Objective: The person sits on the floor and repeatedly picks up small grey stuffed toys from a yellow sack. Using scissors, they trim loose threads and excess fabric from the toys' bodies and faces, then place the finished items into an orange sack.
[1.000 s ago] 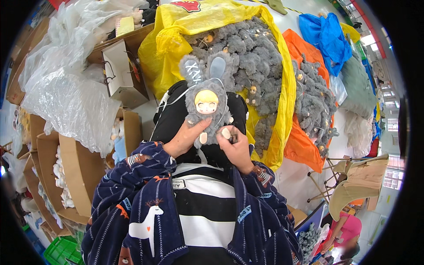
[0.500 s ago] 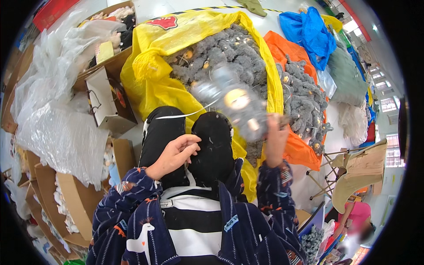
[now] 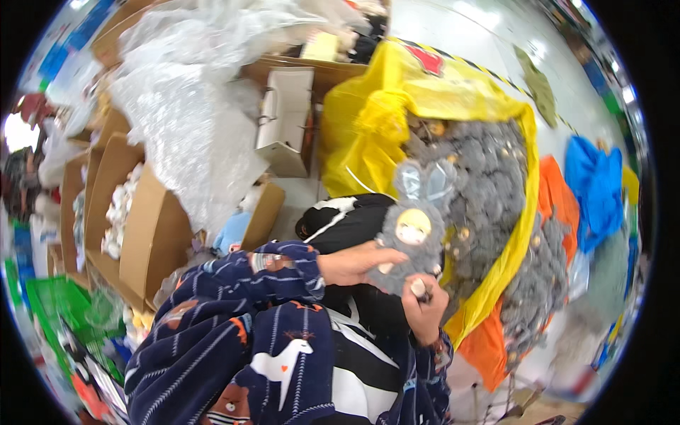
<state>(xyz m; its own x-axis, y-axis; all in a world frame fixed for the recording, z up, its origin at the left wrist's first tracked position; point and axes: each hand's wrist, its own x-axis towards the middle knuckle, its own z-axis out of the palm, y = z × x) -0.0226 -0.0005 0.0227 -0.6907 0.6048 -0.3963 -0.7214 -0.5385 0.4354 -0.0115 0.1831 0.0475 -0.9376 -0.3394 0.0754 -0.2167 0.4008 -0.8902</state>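
A grey plush doll with long rabbit ears [image 3: 414, 225] stands up over my lap, its pale face and yellow fringe turned to me. My right hand [image 3: 425, 309] is closed round its lower end, with a small pale foot poking out between the fingers. At the doll's other side is my left hand [image 3: 354, 265], its thumb lying across the front by a little pale hand; its other fingers are partly hidden behind the doll. Right beside the doll, a yellow sack [image 3: 358, 166] lies open, filled with similar grey plush dolls [image 3: 489, 184].
An orange sack [image 3: 485, 347] with more grey plush stands to the right, a blue bag [image 3: 593, 191] beyond it. On the left are cardboard boxes [image 3: 152, 234] of plush toys, clear plastic sheeting [image 3: 195, 134], a white paper bag [image 3: 287, 113] and a green crate [image 3: 60, 304].
The view has swung left. The doll, blurred in motion before, is now upright over my lap. My left hand, empty before, has come to the doll's side; my right hand still holds it.
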